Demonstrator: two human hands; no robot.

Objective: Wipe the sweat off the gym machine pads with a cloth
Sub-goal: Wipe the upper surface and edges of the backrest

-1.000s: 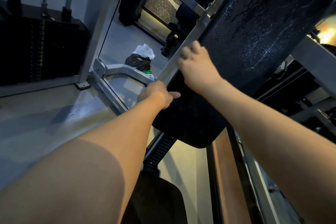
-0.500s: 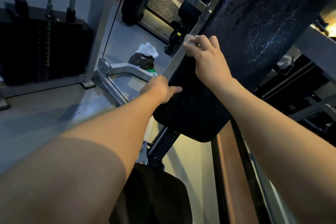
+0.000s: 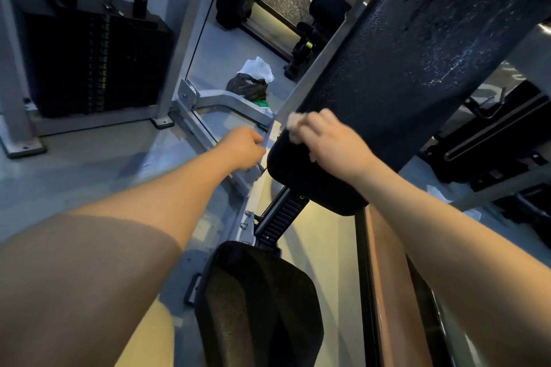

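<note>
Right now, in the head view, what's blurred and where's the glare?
Head view: both hands are motion-smeared, the left hand most, and the cloth in the right hand is a pale blur; bright glints speckle the back pad upper right; the weight stack sits in deep shadow.

The back pad (image 3: 402,53) runs out past the top edge. At its lower left edge the cloth (image 3: 293,122) shows only as a pale blur under the right hand (image 3: 334,143). Just left of the pad, the blurred left hand (image 3: 243,146) hides its fingers.
</note>
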